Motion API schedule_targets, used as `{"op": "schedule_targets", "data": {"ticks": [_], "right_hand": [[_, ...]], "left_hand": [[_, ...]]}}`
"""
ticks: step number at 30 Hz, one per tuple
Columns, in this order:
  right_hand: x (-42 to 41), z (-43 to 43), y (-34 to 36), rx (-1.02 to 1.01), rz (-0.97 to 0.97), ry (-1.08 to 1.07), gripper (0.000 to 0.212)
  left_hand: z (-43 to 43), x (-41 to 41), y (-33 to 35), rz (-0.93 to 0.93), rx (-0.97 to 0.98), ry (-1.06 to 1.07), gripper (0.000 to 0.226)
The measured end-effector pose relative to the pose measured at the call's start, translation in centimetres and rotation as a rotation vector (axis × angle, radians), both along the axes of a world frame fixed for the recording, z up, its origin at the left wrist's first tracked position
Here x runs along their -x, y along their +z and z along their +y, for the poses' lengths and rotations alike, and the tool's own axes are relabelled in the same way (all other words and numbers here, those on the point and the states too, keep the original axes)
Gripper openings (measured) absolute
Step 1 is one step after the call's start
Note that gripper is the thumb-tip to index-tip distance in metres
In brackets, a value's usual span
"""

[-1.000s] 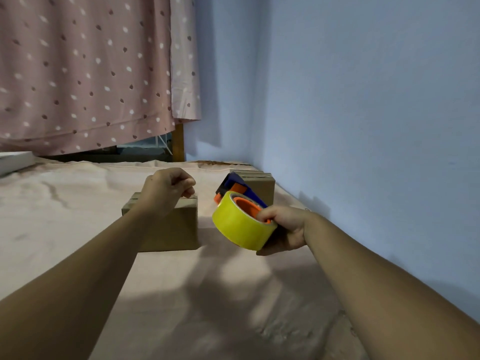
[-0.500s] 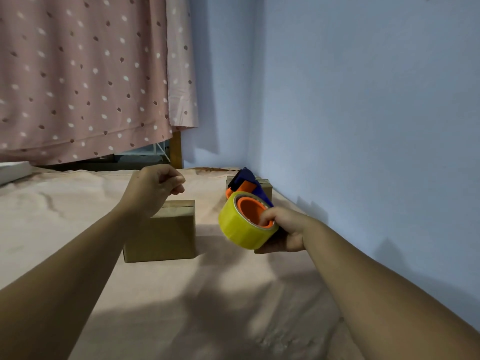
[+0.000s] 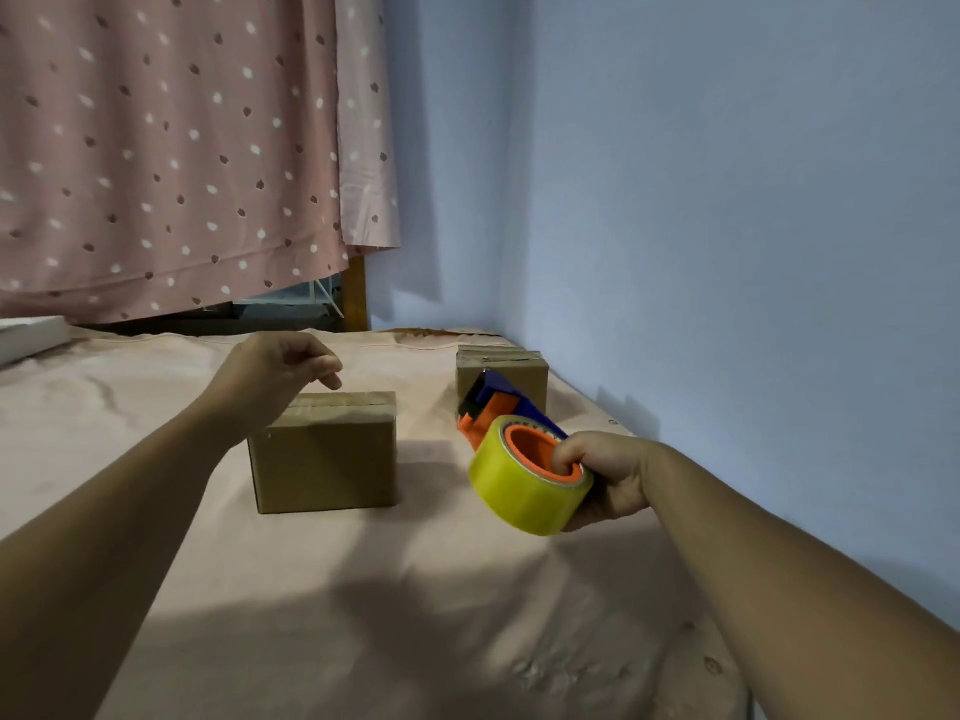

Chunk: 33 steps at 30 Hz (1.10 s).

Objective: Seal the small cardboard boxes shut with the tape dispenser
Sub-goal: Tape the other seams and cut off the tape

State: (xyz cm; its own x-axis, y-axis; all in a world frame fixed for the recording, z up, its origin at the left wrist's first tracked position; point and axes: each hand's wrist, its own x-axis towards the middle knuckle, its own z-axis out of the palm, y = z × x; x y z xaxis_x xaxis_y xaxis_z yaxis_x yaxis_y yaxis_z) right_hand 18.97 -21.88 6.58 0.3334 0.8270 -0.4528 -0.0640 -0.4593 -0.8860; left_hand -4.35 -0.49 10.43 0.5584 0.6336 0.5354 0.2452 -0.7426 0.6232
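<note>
Right hand [image 3: 608, 475] grip is clamping the tape dispenser [image 3: 524, 475], one digit hooked in its core, held just right of the near box [image 3: 324, 454] on the pink sheet [image 3: 415, 589]. Left hand [image 3: 275, 371] is hovering over that box, loosely curled, empty. Box is looking light and crushable, so probably best pinning the top edges.

On the sheet-covered surface [image 3: 363, 589], one cardboard box [image 3: 324, 454] sits left of centre; a second box [image 3: 501, 374] stands behind and to its right, beside the wall [image 3: 727, 200]; the left hand [image 3: 275, 374] hangs over the nearer box's rear edge; the right hand [image 3: 608, 475] holds the tape dispenser [image 3: 519, 459] right of it, before the farther box; a curtain [image 3: 171, 148] hangs behind.
</note>
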Motion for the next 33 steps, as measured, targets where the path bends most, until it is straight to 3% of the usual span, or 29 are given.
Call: {"op": "schedule_targets", "data": {"ticks": [4, 11, 23, 27, 33], "right_hand": [[-0.5, -0.1, -1.2, -0.030, -0.006, 0.013, 0.042], [-1.3, 0.4, -1.4, -0.022, -0.202, 0.030, 0.026], [-1.0, 1.0, 0.9, 0.007, -0.636, 0.230, 0.033], [-0.4, 1.6, 1.5, -0.051, -0.907, 0.334, 0.022], [0.4, 3.0, 1.8, -0.178, -1.294, 0.370, 0.042]], "left_hand": [[-0.3, -0.1, 0.5, -0.009, -0.013, -0.050, 0.014], [-1.1, -0.1, 1.9, 0.023, -0.105, -0.128, 0.012], [-3.5, -1.1, 4.6, 0.087, -0.266, -0.166, 0.013], [-3.8, -1.3, 5.2, 0.093, -0.277, -0.192, 0.023], [-4.4, -1.5, 6.1, 0.165, -0.290, -0.230, 0.020]]}}
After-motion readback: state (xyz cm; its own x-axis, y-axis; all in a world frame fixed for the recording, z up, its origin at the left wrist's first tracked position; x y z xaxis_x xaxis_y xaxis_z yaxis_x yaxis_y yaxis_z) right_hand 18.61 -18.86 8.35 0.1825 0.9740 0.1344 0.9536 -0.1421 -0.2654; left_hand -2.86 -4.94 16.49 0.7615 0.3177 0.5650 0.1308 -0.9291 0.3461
